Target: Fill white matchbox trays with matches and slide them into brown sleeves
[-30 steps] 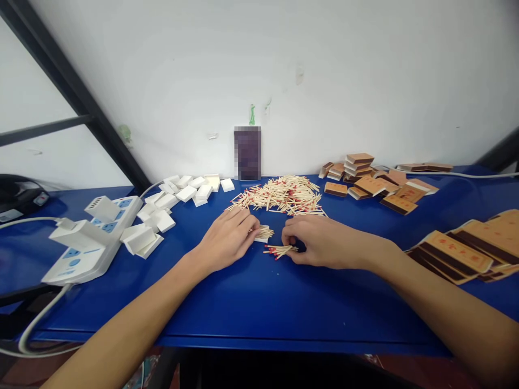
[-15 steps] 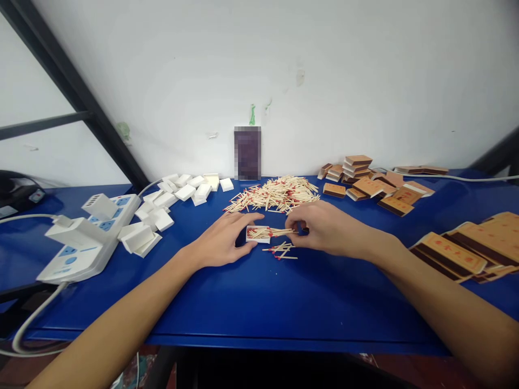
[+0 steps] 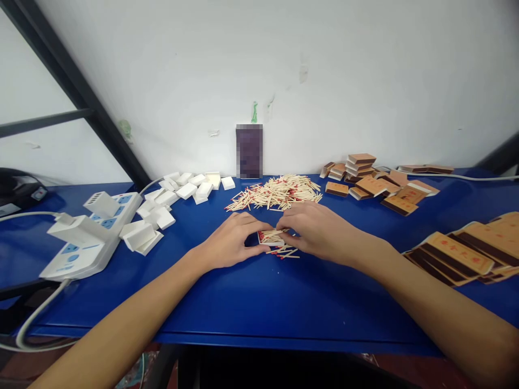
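A small white matchbox tray (image 3: 274, 244) with red-tipped matches (image 3: 268, 236) in it sits on the blue table. My left hand (image 3: 231, 240) grips the tray's left end between thumb and fingers. At the right end, my right hand (image 3: 310, 229) has its fingers closed on matches that lie over the tray; its fingertips partly hide them. Several loose matches (image 3: 287, 253) lie on the table just in front of the tray. Behind both hands is a large heap of matches (image 3: 279, 192).
White empty trays (image 3: 186, 191) lie scattered at the back left, near a white power strip (image 3: 101, 232) with plugs. Orange matchbox sleeves (image 3: 371, 185) are piled at the back right, and flattened ones (image 3: 458, 254) at the right. A blurred dark rectangle (image 3: 249, 151) stands against the wall.
My right hand has moved left with its matches, onto the tray's right end. The tray and my left hand have shifted slightly right, nearer the loose matches.
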The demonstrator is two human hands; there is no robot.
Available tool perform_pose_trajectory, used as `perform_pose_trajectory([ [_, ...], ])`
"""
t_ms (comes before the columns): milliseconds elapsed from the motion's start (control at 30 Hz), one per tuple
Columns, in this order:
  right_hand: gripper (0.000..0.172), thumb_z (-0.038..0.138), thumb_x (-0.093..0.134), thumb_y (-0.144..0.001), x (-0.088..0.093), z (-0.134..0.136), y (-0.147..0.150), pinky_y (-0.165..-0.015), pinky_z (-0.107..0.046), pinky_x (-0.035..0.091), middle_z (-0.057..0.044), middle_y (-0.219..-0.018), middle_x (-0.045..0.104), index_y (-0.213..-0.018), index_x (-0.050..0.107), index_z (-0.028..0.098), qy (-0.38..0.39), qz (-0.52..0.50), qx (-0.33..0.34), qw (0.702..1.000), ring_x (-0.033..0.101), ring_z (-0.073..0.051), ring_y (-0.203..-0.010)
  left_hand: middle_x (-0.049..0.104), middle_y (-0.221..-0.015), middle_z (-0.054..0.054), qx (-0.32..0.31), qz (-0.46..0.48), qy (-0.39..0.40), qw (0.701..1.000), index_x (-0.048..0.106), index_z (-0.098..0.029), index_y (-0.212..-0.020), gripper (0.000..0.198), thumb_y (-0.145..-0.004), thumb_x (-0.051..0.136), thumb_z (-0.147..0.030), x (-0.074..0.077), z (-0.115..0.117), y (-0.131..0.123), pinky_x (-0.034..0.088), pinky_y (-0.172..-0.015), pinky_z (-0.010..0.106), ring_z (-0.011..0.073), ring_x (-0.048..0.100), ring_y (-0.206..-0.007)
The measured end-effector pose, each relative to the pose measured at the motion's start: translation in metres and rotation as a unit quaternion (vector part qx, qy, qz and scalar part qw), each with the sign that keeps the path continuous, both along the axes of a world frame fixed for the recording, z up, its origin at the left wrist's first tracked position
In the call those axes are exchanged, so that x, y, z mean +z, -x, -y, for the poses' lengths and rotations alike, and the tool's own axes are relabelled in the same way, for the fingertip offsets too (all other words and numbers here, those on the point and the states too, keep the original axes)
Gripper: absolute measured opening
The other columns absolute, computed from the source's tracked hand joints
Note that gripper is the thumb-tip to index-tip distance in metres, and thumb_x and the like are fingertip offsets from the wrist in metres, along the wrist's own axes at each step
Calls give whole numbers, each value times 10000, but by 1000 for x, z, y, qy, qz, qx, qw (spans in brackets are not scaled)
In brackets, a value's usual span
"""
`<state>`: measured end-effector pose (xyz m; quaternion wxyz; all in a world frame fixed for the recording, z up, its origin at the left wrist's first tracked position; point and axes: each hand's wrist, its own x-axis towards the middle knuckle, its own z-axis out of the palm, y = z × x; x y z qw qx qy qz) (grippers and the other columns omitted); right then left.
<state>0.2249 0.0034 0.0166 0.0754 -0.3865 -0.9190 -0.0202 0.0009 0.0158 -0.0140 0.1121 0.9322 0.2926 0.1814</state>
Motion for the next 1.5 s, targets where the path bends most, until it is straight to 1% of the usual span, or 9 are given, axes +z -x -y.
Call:
perform_pose_trajectory([
  [267, 255, 240, 485, -949, 0, 1, -10, -697, -321, 405, -90, -908, 677, -1038, 707, 153, 7, -44, 12, 999, 612, -203, -822, 665, -1216, 64, -7, 39, -4, 999, 580, -211, -1272, 409, -907, 644, -383, -4, -3, 2, 470, -971, 402, 209, 610, -1103],
  [400, 240, 317, 547, -890, 5, 3, -23, -737, -336, 443, -75, -945, 694, -1018, 700, 184, 66, -55, -12, 996, 625, -209, -854, 663, -1182, 76, -6, 62, -16, 998, 619, -197, -1228, 422, -871, 675, -416, -4, -2, 4, 495, -966, 409, 206, 620, -1081],
  [533, 485, 548, 647, -797, 4, 5, -28, -784, -377, 468, -97, -1042, 687, -1123, 693, 192, 137, -42, -19, 989, 636, -259, -926, 677, -1149, 73, -12, 82, -17, 996, 649, -198, -1177, 350, -883, 662, -387, -4, -2, 4, 520, -939, 400, 198, 637, -1045],
  [600, 505, 580, 664, -775, 1, 5, -27, -762, -374, 468, -94, -1032, 671, -1102, 693, 196, 149, -29, -23, 988, 630, -259, -905, 654, -1196, 83, -9, 82, -11, 997, 642, -197, -1188, 361, -880, 668, -384, -5, -3, 3, 510, -968, 406, 203, 623, -1087],
  [700, 313, 496, 595, -862, -2, 3, -24, -729, -342, 452, -65, -971, 653, -967, 690, 217, 167, -31, -10, 985, 611, -217, -843, 639, -1212, 82, -12, 84, 8, 996, 641, -197, -1182, 331, -891, 660, -354, -5, -3, 2, 498, -986, 393, 195, 611, -1108],
  [800, 216, 389, 539, -910, -2, 2, -24, -713, -317, 441, -52, -946, 648, -886, 671, 221, 192, -47, 5, 980, 594, -186, -808, 676, -1079, 54, -8, 99, 16, 995, 692, -198, -1025, 171, -912, 637, -316, -5, -4, -1, 511, -916, 352, 171, 632, -1009],
  [1000, 72, 269, 616, -818, 6, 5, -21, -618, -282, 410, -23, -845, 670, -828, 668, 221, 231, -31, -9, 972, 588, -169, -728, 667, -875, 17, 39, 113, 18, 993, 693, -188, -844, 180, -877, 687, -364, -6, -7, -13, 490, -802, 318, 156, 618, -847],
  [1200, 66, 260, 614, -819, 7, 9, -13, -580, -267, 391, 7, -788, 678, -836, 671, 232, 252, -44, 0, 967, 577, -142, -646, 670, -1015, 34, 78, 126, 26, 989, 674, -199, -1045, 228, -883, 677, -360, -7, -9, -16, 471, -885, 340, 178, 605, -985],
  [1500, 48, 210, 642, -731, 8, 11, -9, -578, -273, 370, 2, -779, 668, -779, 646, 216, 232, -28, -3, 972, 565, -150, -661, 680, -956, 39, 14, 86, -27, 996, 741, -203, -958, 190, -954, 575, -296, -5, -8, -13, 472, -814, 324, 164, 608, -886],
])
